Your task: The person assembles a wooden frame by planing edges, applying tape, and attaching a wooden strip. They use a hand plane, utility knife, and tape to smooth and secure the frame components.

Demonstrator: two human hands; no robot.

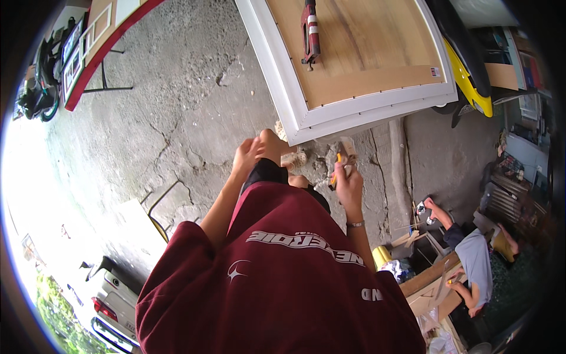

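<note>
My right hand [349, 187] is closed around a slim yellow-and-black tool [338, 168], perhaps a utility knife, held low in front of my right side. My left hand [247, 158] is beside my bare left knee, its fingers loosely stretched and slightly blurred, with nothing visible in them. Ahead of both hands lies a large white frame [293, 121] with a brown wooden backing panel [354, 53], its near corner pointing toward me. A row of small dark fasteners runs along the panel's edge. A red-and-black staple gun [311, 35] rests on the panel.
Cracked concrete floor [194, 100] spreads around me. A red-edged table [112, 47] holding frames stands at the far left. A yellow-and-black motorcycle part [466, 76] borders the frame's right side. At the lower right, another person [474, 259] works by a wooden bench [433, 274].
</note>
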